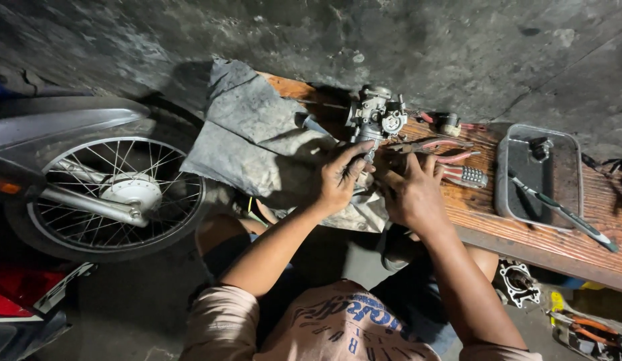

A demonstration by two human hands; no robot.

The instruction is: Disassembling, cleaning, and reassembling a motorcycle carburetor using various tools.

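A grey metal carburetor (pixel 376 117) stands upright on a wooden plank (pixel 525 230). My left hand (pixel 339 177) grips its lower part, with the thumb and fingers wrapped around the base. Close beside it, my right hand (pixel 411 192) has its fingers curled at the carburetor's underside; what it holds is hidden. Both hands meet just below the carburetor body.
A grey rag (pixel 257 137) lies draped over the plank's left end. Red-handled pliers (pixel 438 148), a small toothed part (pixel 466 175) and a metal tray (pixel 540 179) with a screwdriver (pixel 565 214) sit to the right. A motorcycle wheel (pixel 114 197) stands at left. An engine part (pixel 518 284) lies on the floor.
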